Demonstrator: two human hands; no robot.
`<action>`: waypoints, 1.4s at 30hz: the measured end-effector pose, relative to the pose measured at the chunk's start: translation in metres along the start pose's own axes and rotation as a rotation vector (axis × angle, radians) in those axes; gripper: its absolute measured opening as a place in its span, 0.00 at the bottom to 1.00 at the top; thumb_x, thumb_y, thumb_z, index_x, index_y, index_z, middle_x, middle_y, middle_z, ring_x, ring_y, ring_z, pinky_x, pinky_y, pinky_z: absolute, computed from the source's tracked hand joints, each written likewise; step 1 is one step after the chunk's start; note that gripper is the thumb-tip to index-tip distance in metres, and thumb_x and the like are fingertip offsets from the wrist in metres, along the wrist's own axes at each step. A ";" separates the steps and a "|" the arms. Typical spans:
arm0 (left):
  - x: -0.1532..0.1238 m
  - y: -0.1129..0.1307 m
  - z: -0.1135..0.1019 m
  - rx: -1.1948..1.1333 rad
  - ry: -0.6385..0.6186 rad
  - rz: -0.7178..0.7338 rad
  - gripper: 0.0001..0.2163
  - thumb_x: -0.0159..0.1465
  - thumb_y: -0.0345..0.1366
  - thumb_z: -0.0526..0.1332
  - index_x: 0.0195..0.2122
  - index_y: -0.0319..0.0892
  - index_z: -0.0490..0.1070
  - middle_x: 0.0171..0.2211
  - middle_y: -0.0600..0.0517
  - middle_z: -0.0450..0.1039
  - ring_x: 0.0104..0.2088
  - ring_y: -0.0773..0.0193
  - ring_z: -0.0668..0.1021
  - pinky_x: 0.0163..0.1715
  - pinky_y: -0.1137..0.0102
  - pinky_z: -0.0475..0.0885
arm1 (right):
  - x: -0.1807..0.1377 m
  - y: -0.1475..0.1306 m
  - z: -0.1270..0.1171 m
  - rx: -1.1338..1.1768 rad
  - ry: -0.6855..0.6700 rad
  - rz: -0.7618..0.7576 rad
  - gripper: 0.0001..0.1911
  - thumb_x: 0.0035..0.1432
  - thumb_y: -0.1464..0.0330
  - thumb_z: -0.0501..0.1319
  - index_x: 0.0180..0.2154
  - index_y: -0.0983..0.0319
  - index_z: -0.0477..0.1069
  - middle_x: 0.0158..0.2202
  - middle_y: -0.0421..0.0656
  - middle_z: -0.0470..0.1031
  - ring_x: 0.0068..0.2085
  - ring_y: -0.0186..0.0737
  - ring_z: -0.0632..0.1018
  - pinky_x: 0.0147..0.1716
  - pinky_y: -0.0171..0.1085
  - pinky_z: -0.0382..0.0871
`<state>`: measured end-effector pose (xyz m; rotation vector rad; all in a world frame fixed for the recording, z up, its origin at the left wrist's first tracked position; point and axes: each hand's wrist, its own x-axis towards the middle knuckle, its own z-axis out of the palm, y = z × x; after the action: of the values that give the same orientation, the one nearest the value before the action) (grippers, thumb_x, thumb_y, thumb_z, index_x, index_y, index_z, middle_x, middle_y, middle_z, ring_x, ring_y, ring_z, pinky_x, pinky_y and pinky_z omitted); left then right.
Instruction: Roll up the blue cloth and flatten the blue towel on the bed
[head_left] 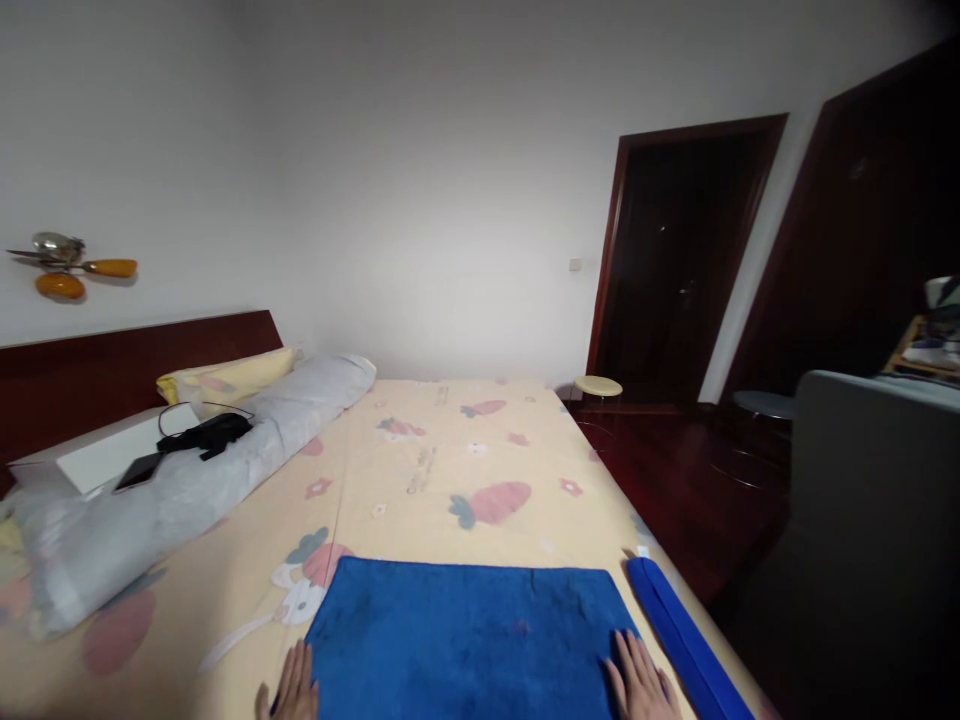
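A blue cloth [465, 635] lies spread flat on the bed, with a few dark stains on it and its near edge cut off by the picture. My left hand [292, 685] rests at the cloth's left edge, fingers stretched out. At the right edge lies my right hand [641, 680], its fingers spread and touching the cloth. Just right of that hand, a folded blue cloth strip [686, 635] runs along the bed's side with a small white tag at its far end.
The bed [420, 480] has a strawberry-patterned sheet. On the left are a long plastic-wrapped roll [247, 470], a white box [127, 450], a phone [139, 471] and a black item [206, 435]. Stools [598, 386] stand beyond the bed's right edge, near a grey panel [862, 500].
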<state>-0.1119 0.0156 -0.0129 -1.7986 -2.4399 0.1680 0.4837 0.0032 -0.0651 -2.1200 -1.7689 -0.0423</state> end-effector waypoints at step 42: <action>0.051 0.141 -0.048 -0.366 -0.288 0.235 0.36 0.62 0.46 0.43 0.69 0.34 0.39 0.71 0.47 0.37 0.70 0.57 0.44 0.68 0.55 0.42 | 0.051 -0.144 0.009 0.186 -0.308 -0.182 0.30 0.63 0.51 0.45 0.64 0.51 0.54 0.68 0.42 0.51 0.68 0.48 0.55 0.65 0.58 0.53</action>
<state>0.0132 0.1067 0.0141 -2.3684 -2.5729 -0.0049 0.3548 0.0735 -0.0224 -1.9072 -2.0454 0.4058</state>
